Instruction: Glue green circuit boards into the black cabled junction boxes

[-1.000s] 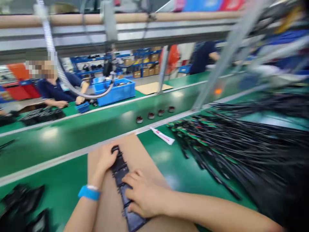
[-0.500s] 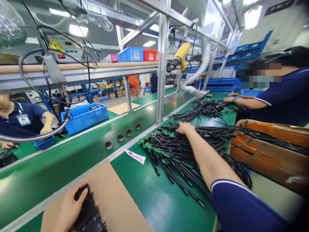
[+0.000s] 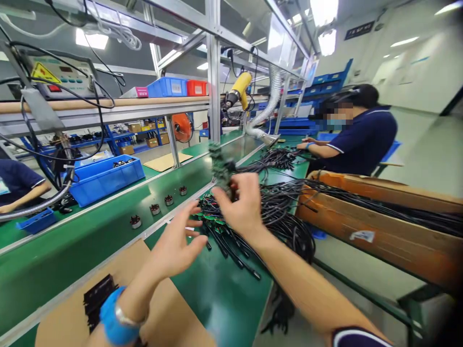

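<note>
My right hand (image 3: 244, 205) is raised over the workbench, its fingers closed on a dark green, knobbly part (image 3: 220, 166) that motion smears; its exact kind does not show. To the left, my left hand (image 3: 181, 238) is open, fingers spread, apart from that part. Beneath and beyond the hands lies a heap of black cables (image 3: 275, 202) with small green circuit boards (image 3: 215, 221) at their ends. Black plastic housings (image 3: 97, 294) lie on a cardboard sheet (image 3: 173, 315), partly behind my left wrist. My left hand mostly covers a white tube.
Several small round metal parts (image 3: 155, 209) stand in a row on the green surface. A cardboard box (image 3: 361, 231) of cables is at the right. A blue bin (image 3: 108, 180) sits at the left. Co-workers sit at the far right and left. A yellow heat gun (image 3: 238, 90) hangs above.
My right hand has come back from the cable heap and now holds the dark green part. My left hand has let go of the black housing and risen, opening. The view has swung right.
</note>
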Demonstrator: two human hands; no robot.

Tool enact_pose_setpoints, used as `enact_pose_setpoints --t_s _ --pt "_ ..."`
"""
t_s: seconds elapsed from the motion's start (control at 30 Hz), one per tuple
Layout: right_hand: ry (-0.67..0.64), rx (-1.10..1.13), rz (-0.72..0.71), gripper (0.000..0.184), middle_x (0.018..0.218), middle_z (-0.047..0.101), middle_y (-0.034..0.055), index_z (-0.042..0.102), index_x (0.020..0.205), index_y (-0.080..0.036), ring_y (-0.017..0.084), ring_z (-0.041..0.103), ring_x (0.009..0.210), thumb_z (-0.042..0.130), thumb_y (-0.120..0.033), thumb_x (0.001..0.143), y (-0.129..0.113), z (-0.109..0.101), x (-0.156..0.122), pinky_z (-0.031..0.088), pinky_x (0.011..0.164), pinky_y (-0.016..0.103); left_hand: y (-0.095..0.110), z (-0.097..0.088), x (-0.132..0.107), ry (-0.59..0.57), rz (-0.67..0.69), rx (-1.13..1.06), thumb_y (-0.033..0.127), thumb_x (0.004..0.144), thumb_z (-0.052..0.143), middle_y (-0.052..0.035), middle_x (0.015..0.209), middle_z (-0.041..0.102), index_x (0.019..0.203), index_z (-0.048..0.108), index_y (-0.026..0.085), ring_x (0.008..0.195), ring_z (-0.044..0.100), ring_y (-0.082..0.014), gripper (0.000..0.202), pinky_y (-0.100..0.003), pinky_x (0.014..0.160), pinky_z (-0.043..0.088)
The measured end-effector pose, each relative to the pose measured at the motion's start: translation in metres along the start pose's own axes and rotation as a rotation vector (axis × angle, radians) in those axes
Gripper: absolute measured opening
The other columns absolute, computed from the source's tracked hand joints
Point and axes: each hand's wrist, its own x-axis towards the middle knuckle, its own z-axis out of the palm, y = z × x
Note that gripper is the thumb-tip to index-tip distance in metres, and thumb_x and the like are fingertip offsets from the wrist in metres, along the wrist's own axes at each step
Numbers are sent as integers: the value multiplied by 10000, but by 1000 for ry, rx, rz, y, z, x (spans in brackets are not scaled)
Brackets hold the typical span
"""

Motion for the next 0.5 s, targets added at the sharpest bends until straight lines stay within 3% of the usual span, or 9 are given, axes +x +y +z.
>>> enact_pose_setpoints --t_s 0.07,0.1,0.2,0.3,0.37,0.43,0.5 --pt "-34 222 41 255 911 476 62 453 925 -211 211 495 854 597 -398 828 -44 4 -35 478 750 369 10 29 8 21 72 -32 190 776 620 -105 1245 593 1318 468 239 970 640 -249 565 -384 808 576" --pt "-106 328 11 285 922 490 69 456 947 -205 218 495 863 600 -409 808 -59 3 -49 480 755 382 8 34 6 63 94 -23 189 786 605 -89 1184 626 1257 518 230 962 637 -254 481 -409 836 563" --pt "-409 545 -224 353 968 566 88 510 1002 -187 239 514 930 615 -432 770 -81 -19 -70 477 816 408 -3 16 -13 203 126 19 235 858 521 -59 1065 661 1108 583 216 1019 617 -264 259 -471 944 498" --pt "-621 636 -353 112 830 643 26 596 889 -213 170 590 800 540 -307 868 -66 -56 -57 494 738 303 0 -28 -39 290 169 26 290 884 527 -65 1148 624 1043 576 235 1138 571 -268 175 -475 1005 450" --pt "-535 616 -188 170 771 647 10 615 829 -216 146 607 725 484 -284 913 -42 -66 -36 497 709 281 15 -56 -55 289 266 -11 312 893 550 -68 1201 603 1023 578 248 1190 544 -285 148 -490 1001 453" --pt "-451 528 -89 219 1018 656 58 620 999 -209 208 606 967 537 -373 880 -16 -53 -19 479 884 362 35 -75 -67 233 387 -12 311 898 567 -63 1205 616 998 588 256 1226 523 -297 116 -510 1005 446" --pt "-627 530 -37 497 1306 543 113 541 1230 -188 286 469 1236 540 -497 842 1 -22 -14 364 1044 465 52 -86 -73 221 421 78 313 894 587 -51 1181 641 938 590 257 1256 503 -294 72 -505 1022 431"
